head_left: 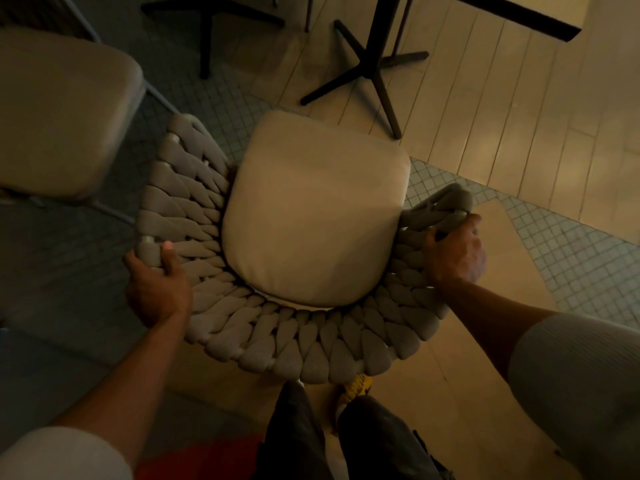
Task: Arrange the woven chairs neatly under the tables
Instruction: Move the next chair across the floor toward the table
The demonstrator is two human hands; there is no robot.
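Grey woven-rope chair (pixel 277 341) with a curved wraparound back and a cream padded seat cushion (pixel 315 216) stands on the floor just short of the black cross-footed pedestal (pixel 367 64) of a dark-topped bench (pixel 519 15). Its seat front is near the pedestal's closest foot, not yet under the top.

Both hands hold the chair's back rim. The left hand (pixel 157 289) wraps the rim on the side farther from the pedestal, thumb over the top. The right hand (pixel 453 251) clutches the rope at the arm end nearer the pedestal.

The thick rope looks soft and grippy over what is probably a stiff frame, so these two rim holds should steer it well. It is likely of moderate weight, and the cushion may be loose and slide if tipped. A second cream-cushioned chair (pixel 62 116) stands well to the left of the pedestal.
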